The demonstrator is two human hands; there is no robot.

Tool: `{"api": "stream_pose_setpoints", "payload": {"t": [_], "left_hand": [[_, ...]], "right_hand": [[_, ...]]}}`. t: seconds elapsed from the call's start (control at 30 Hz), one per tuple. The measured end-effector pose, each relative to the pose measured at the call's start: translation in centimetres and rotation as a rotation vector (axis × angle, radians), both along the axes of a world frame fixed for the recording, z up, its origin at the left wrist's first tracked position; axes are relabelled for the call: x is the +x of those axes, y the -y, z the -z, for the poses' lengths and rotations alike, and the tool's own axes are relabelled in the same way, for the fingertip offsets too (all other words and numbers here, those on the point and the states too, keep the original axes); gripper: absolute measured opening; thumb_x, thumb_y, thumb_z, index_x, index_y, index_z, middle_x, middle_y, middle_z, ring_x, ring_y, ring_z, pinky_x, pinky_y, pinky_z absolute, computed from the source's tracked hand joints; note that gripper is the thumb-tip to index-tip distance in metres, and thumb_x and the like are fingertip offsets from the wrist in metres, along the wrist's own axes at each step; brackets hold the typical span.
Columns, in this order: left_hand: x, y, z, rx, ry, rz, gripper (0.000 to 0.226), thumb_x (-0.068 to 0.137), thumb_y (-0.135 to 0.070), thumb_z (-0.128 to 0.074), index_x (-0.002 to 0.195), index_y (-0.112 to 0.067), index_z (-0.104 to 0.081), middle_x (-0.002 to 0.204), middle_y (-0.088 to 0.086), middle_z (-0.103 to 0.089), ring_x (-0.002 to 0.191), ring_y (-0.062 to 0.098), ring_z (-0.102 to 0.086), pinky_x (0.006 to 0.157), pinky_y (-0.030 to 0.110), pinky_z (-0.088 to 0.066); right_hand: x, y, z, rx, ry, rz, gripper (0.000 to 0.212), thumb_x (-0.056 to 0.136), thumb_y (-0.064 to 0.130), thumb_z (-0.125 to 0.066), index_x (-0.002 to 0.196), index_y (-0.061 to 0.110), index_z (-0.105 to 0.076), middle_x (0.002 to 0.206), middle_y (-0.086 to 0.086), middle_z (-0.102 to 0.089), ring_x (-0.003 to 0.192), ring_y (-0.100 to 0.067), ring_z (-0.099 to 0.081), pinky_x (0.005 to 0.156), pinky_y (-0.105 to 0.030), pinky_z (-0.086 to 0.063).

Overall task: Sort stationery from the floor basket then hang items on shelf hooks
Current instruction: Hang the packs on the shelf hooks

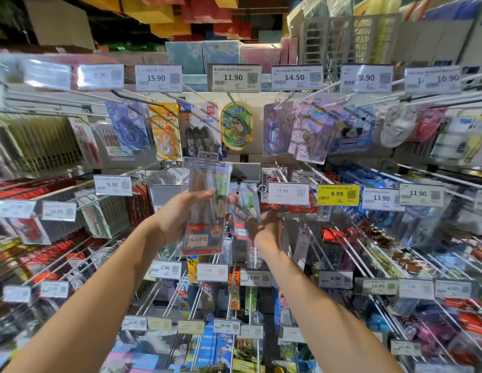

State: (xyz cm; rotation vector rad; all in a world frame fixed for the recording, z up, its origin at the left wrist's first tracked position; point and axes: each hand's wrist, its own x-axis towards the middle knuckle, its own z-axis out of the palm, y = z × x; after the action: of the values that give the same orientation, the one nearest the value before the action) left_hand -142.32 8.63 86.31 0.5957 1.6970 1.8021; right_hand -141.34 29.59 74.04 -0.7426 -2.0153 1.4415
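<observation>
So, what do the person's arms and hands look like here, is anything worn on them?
Both are bare. The left forearm and right forearm show no sleeve anywhere in the view. The left hand and right hand have no gloves, and neither wrist carries a watch or band. Rings cannot be ruled out, since some fingers are hidden.

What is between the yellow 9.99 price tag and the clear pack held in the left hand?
Head view: a second clear pack, held by the right hand, and the white 13.90 price tag lie between them.
</observation>
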Motion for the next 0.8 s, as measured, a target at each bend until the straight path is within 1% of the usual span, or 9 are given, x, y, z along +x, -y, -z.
{"api": "stream_pose_setpoints", "payload": {"t": [0.07,0.1,0.17,0.23,0.3,0.37,0.47,0.6,0.8], "left_hand": [[-0.2,-0.1,0.1,0.01,0.014,0.007,0.029,0.105,-0.026,-0.045,0.113,-0.01,-0.068,0.101,0.016,-0.078,0.083,0.029,-0.076,0.07,0.038,-0.063],[-0.2,-0.2,0.1,0.019,0.014,0.004,0.031,0.105,-0.027,-0.045,0.119,-0.01,-0.066,0.107,0.017,-0.077,0.089,0.031,-0.076,0.076,0.042,-0.063],[-0.4,-0.3,0.2,0.037,0.007,0.016,0.035,0.105,-0.028,-0.044,0.123,-0.01,-0.068,0.117,0.019,-0.074,0.102,0.035,-0.072,0.088,0.047,-0.06],[-0.6,-0.3,0.3,0.035,0.007,0.003,0.035,0.104,-0.028,-0.047,0.11,-0.012,-0.077,0.113,0.018,-0.073,0.097,0.036,-0.07,0.087,0.045,-0.057],[-0.3,-0.5,0.4,0.034,-0.004,0.002,0.033,0.103,-0.027,-0.049,0.102,-0.008,-0.075,0.103,0.018,-0.07,0.085,0.031,-0.068,0.076,0.04,-0.059],[0.4,-0.7,0.4,0.043,-0.044,0.013,0.032,0.106,-0.025,-0.044,0.104,-0.009,-0.072,0.101,0.015,-0.074,0.082,0.028,-0.072,0.076,0.042,-0.061],[0.6,-0.5,0.5,0.085,-0.123,0.055,0.03,0.101,-0.033,-0.054,0.119,-0.013,-0.069,0.119,0.023,-0.071,0.101,0.038,-0.071,0.091,0.055,-0.056],[0.1,0.2,0.4,0.12,-0.141,0.169,0.084,0.077,-0.064,-0.073,0.149,-0.027,-0.048,0.15,0.009,-0.055,0.132,0.038,-0.057,0.109,0.062,-0.043],[-0.3,0.1,0.3,0.117,-0.128,0.171,0.064,0.088,-0.057,-0.052,0.149,-0.036,-0.049,0.151,-0.014,-0.054,0.139,0.017,-0.052,0.123,0.061,-0.02]], "right_hand": [[2.0,1.1,-1.3,0.037,-0.156,-0.067,0.009,0.098,0.011,-0.063,0.089,0.01,-0.061,0.088,-0.011,-0.065,0.081,-0.022,-0.059,0.06,-0.013,-0.048],[2.7,1.5,-1.6,0.059,-0.184,-0.194,0.016,0.101,0.015,-0.061,0.088,0.007,-0.065,0.085,-0.009,-0.069,0.079,-0.022,-0.063,0.063,-0.017,-0.051],[4.4,2.9,-3.4,0.007,-0.19,-0.457,0.035,0.104,0.038,-0.054,0.1,0.01,-0.073,0.093,0.0,-0.074,0.089,-0.012,-0.068,0.079,-0.028,-0.052],[5.1,3.5,-3.9,-0.187,-0.217,-0.644,0.046,0.101,0.057,-0.048,0.115,0.022,-0.075,0.116,0.004,-0.075,0.119,-0.017,-0.064,0.104,-0.039,-0.045],[6.0,4.1,-4.7,-0.296,-0.264,-0.748,0.038,0.104,0.047,-0.05,0.122,0.023,-0.072,0.127,0.006,-0.07,0.128,-0.013,-0.059,0.107,-0.036,-0.04],[6.1,4.7,-5.2,-0.29,-0.272,-0.763,0.019,0.102,0.021,-0.061,0.117,0.012,-0.068,0.12,-0.003,-0.072,0.108,-0.005,-0.064,0.092,-0.025,-0.048],[6.0,4.6,-4.8,-0.298,-0.272,-0.762,0.02,0.094,0.0,-0.064,0.114,0.004,-0.063,0.104,-0.011,-0.073,0.094,-0.012,-0.066,0.084,-0.023,-0.053],[7.2,3.1,-2.4,-0.416,-0.23,-0.779,0.036,0.079,0.007,-0.069,0.114,0.008,-0.062,0.105,-0.005,-0.073,0.096,-0.016,-0.069,0.087,-0.03,-0.055],[8.3,0.8,1.2,-0.203,-0.033,-0.539,0.007,0.096,0.004,-0.064,0.097,0.011,-0.066,0.106,-0.011,-0.073,0.1,-0.024,-0.07,0.088,-0.036,-0.059]]}}
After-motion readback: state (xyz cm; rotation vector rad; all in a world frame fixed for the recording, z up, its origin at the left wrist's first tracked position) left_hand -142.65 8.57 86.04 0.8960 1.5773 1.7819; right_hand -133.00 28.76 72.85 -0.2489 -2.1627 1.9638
